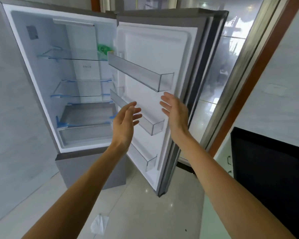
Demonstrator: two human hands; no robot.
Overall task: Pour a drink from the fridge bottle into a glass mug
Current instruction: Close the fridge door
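Observation:
The fridge (47,83) stands open, its door (155,54) swung out to the right. A green bottle (104,50) shows at the right end of the top glass shelf, partly hidden behind the door's upper bin (136,71). My left hand (126,118) is raised in front of the door's middle bin (152,125), fingers relaxed and holding nothing. My right hand (174,111) hovers near the door's outer edge, fingers straight, palm facing left, also empty. No glass mug is in view.
The door bins and other fridge shelves look bare. A white crumpled tissue (98,225) lies on the glossy tiled floor. A black appliance (273,171) sits on a counter at the right. A glass door with a metal frame (238,87) stands behind the fridge door.

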